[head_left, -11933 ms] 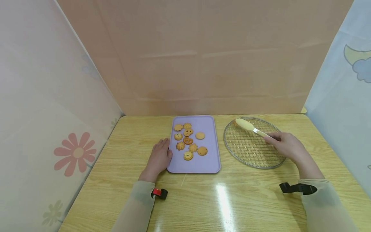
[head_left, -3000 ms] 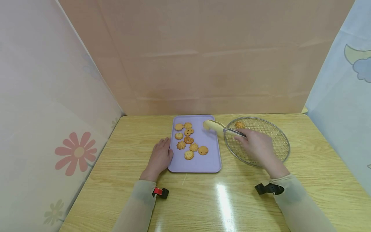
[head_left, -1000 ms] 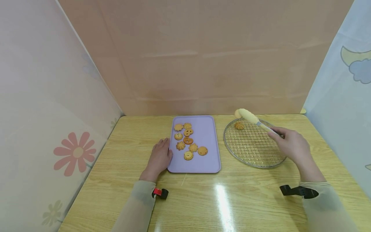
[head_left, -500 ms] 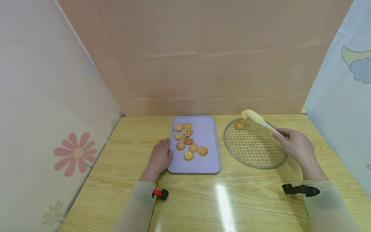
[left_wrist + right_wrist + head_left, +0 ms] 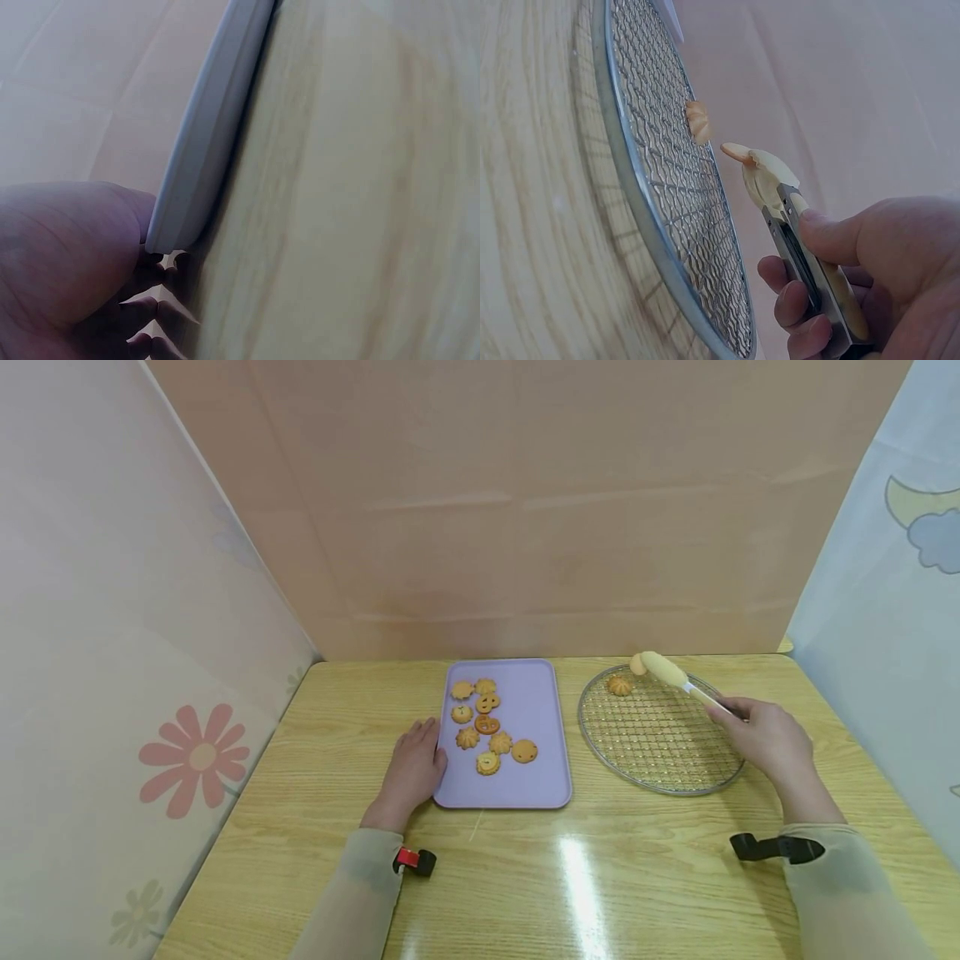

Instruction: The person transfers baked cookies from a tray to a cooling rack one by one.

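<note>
My left hand rests on the table at the left edge of the lilac tray, with its thumb against the rim. Several cookies and pretzels lie on the tray, mostly toward its left side. In my right hand I grip cream-tipped tongs, fingers round the metal handle. A plain round cookie is pinched at the tongs' tip, close over the far part of the round wire rack. A fluted cookie lies on the rack, left of the tongs' tip.
The wooden table extends in front of the tray and rack. An upright tan panel closes off the back. Patterned sheets hang on both sides. The rack stands to the right of the tray, with a narrow gap between.
My right hand left the fluted cookie on the rack, took the round cookie from the tray with the tongs and brought it over the rack, lowering it lately. My left hand stayed put.
</note>
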Demonstrator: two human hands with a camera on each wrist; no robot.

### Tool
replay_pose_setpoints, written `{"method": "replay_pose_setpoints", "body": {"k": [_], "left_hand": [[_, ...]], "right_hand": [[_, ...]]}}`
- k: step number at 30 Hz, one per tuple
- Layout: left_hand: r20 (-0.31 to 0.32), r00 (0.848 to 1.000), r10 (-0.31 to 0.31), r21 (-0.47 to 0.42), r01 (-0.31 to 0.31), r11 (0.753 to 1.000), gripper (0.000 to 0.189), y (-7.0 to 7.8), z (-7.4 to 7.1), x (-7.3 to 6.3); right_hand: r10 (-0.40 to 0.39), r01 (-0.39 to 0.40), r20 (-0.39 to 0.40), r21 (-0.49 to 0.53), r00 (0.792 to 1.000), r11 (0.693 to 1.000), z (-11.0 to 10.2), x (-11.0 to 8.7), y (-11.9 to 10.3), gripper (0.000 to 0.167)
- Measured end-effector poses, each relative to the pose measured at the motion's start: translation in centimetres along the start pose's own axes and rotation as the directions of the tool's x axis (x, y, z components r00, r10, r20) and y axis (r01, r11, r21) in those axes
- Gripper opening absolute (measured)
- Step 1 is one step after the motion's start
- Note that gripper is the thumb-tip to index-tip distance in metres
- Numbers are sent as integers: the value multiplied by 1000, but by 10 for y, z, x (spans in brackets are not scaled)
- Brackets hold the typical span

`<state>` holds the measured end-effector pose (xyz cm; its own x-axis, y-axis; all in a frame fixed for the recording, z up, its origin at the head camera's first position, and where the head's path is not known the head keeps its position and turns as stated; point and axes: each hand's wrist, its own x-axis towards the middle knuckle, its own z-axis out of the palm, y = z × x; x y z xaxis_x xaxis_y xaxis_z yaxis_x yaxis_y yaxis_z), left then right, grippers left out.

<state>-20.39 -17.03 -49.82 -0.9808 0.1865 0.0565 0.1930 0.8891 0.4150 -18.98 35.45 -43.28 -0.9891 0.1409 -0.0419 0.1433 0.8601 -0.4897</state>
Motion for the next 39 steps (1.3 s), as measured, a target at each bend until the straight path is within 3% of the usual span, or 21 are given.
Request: {"method": "replay_pose_setpoints", "body": {"k": [39], "left_hand": [[1, 1000, -18, -2, 18, 1000, 57, 2, -1, 0]], "right_hand": [[26, -25, 108, -3, 994, 1000, -3, 5, 13, 82]]}}
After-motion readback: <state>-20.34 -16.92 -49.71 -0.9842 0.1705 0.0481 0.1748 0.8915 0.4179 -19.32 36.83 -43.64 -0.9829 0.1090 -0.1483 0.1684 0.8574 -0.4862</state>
